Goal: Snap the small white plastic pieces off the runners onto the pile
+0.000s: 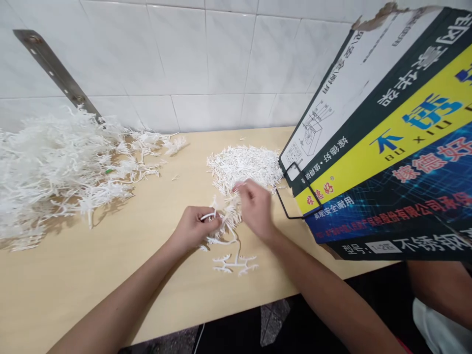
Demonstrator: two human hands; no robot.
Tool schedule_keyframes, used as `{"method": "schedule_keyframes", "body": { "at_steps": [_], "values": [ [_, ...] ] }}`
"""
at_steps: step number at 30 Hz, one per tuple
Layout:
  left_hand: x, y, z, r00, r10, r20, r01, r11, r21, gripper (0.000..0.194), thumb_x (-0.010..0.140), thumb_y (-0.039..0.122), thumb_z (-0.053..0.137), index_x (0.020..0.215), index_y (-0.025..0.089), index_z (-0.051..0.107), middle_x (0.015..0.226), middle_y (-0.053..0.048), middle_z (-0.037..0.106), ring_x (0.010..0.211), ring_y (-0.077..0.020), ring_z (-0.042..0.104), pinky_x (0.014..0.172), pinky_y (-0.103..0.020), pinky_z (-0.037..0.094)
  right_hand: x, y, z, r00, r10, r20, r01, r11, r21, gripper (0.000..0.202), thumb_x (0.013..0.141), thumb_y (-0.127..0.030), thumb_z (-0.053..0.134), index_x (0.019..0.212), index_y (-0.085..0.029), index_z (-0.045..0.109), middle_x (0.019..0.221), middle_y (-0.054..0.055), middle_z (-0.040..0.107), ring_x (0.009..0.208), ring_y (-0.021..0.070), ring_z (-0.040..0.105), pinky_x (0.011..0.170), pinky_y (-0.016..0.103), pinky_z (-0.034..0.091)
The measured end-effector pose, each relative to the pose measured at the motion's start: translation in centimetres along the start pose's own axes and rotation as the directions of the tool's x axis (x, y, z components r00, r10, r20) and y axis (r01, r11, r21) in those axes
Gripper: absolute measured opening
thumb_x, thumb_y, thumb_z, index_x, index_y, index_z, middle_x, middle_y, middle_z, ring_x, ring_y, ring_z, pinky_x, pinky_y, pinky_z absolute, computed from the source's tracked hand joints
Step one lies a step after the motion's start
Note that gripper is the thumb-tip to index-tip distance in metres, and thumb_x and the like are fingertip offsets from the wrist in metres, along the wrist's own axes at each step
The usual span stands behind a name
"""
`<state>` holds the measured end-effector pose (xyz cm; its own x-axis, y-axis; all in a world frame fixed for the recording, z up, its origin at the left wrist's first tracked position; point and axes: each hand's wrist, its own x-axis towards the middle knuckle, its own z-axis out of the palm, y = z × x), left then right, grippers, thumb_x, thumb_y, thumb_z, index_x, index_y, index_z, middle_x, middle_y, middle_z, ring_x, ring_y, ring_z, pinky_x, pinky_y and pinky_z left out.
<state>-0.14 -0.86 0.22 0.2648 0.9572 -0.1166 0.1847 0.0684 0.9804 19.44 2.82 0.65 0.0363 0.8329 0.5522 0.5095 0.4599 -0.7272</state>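
- Mostly, your work lies on the pale table (pixel 73 275); please take your hands as the centre of the clock.
- At 2 o'clock you have the printed cardboard box (pixel 368 147), which closes that side.
- At 10 o'clock is the big tangled pile (pixel 62 162) of white branched plastic. It looks whole, so I judge that much is left for you.
- At 12 o'clock lies the smaller heap (pixel 247 164) of loose white sticks. These seem already done, maybe the lesser part.
- At 9 o'clock, your left hand (pixel 193 226) has thumb and finger clamped on the white branched piece (pixel 236 264).
- At 1 o'clock, your right hand (pixel 256 206) is curled beside the heap; it is blurred, so I cannot tell whether its fingertips hold something.
- At 6 o'clock the branched piece spreads its lower arms, so it appears only partly done.
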Motion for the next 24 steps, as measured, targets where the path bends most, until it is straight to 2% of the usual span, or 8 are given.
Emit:
{"method": "schedule_keyframes", "body": {
  "at_steps": [2, 3, 6, 8, 12, 15, 20, 24],
  "values": [
    [-0.2, 0.0, 0.2, 0.999, -0.017, 0.031, 0.015, 0.998, 0.058, 0.021, 0.079, 0.031, 0.067, 0.065, 0.016, 0.064, 0.054, 0.003, 0.041, 0.049, -0.0094, 0.035, 0.046, -0.022, 0.028, 1.0, 1.5, -0.8, 0.979, 0.066, -0.193, -0.071, 0.997, -0.017, 0.039, 0.105, -0.041, 0.041, 0.092, -0.019, 0.07, 0.08, 0.006, 0.067, 0.065, 0.0165, 0.057, 0.062, 0.029, 0.045],
    [-0.2, 0.0, 0.2, 0.999, -0.02, 0.026, 0.018, 0.997, 0.069, 0.021, 0.08, 0.032, 0.066, 0.066, 0.016, 0.064, 0.055, 0.004, 0.039, 0.05, -0.0092, 0.034, 0.046, -0.022, 0.027, 1.4, 2.1, -1.2, 0.975, 0.078, -0.206, -0.087, 0.996, -0.036, 0.038, 0.105, -0.041, 0.04, 0.099, -0.018, 0.07, 0.087, 0.008, 0.069, 0.069, 0.0175, 0.059, 0.064, 0.03, 0.046],
    [0.1, -0.3, 0.3, 1.0, -0.008, -0.025, 0.009, 0.999, 0.045, 0.027, 0.084, 0.035, 0.065, 0.065, 0.016, 0.06, 0.058, 0.004, 0.036, 0.052, -0.0088, 0.032, 0.048, -0.022, 0.027, 1.8, 2.6, -1.7, 0.992, 0.045, -0.115, -0.064, 0.984, -0.167, 0.039, 0.1, -0.033, 0.049, 0.134, -0.017, 0.059, 0.115, 0.014, 0.069, 0.072, 0.018, 0.062, 0.073, 0.035, 0.051],
    [0.4, -0.4, 0.4, 0.999, -0.002, -0.037, 0.002, 1.0, 0.021, 0.029, 0.085, 0.038, 0.066, 0.066, 0.016, 0.059, 0.059, 0.004, 0.036, 0.053, -0.009, 0.032, 0.049, -0.022, 0.027, 1.3, 1.6, -1.6, 0.999, -0.015, -0.052, 0.003, 0.972, -0.235, 0.044, 0.099, -0.029, 0.049, 0.142, -0.018, 0.052, 0.131, 0.017, 0.063, 0.078, 0.019, 0.064, 0.082, 0.039, 0.051],
    [0.5, -0.4, 0.4, 0.995, -0.012, -0.103, 0.009, 1.0, -0.028, 0.036, 0.085, 0.044, 0.067, 0.064, 0.016, 0.057, 0.058, 0.003, 0.035, 0.053, -0.0093, 0.032, 0.05, -0.023, 0.025, -0.3, -1.3, -0.9, 0.953, -0.22, 0.208, 0.254, 0.955, -0.151, 0.024, 0.099, -0.039, 0.057, 0.107, -0.019, 0.068, 0.094, 0.008, 0.072, 0.086, 0.0206, 0.065, 0.08, 0.034, 0.05],
    [0.4, 0.0, 0.3, 0.988, -0.016, -0.152, 0.004, 0.997, -0.079, 0.041, 0.08, 0.044, 0.072, 0.059, 0.017, 0.05, 0.056, 0.005, 0.031, 0.052, -0.0081, 0.028, 0.049, -0.022, 0.022, -0.8, -2.0, -0.4, 0.901, -0.245, 0.358, 0.297, 0.95, -0.098, 0.027, 0.094, -0.046, 0.066, 0.091, -0.02, 0.069, 0.082, 0.005, 0.071, 0.082, 0.0193, 0.066, 0.071, 0.031, 0.047],
    [0.2, 0.6, 0.2, 0.986, -0.065, -0.152, 0.044, 0.99, -0.134, 0.047, 0.08, 0.048, 0.075, 0.059, 0.017, 0.046, 0.053, 0.006, 0.03, 0.049, -0.007, 0.026, 0.047, -0.022, 0.02, -0.6, -1.4, -0.1, 0.899, -0.108, 0.425, 0.096, 0.994, 0.049, 0.016, 0.096, -0.033, 0.065, 0.087, -0.021, 0.071, 0.081, 0.001, 0.072, 0.071, 0.0133, 0.062, 0.069, 0.027, 0.045],
    [0.4, 0.4, 0.5, 0.995, -0.038, -0.09, 0.025, 0.99, -0.139, 0.038, 0.08, 0.047, 0.076, 0.065, 0.015, 0.059, 0.054, 0.006, 0.033, 0.049, -0.0074, 0.028, 0.048, -0.022, 0.02, -0.9, -1.6, 0.0, 0.932, 0.051, 0.358, -0.1, 0.988, 0.121, 0.013, 0.091, -0.024, 0.066, 0.079, -0.019, 0.067, 0.067, -0.002, 0.063, 0.061, 0.0114, 0.054, 0.06, 0.025, 0.04]
  ]
}}
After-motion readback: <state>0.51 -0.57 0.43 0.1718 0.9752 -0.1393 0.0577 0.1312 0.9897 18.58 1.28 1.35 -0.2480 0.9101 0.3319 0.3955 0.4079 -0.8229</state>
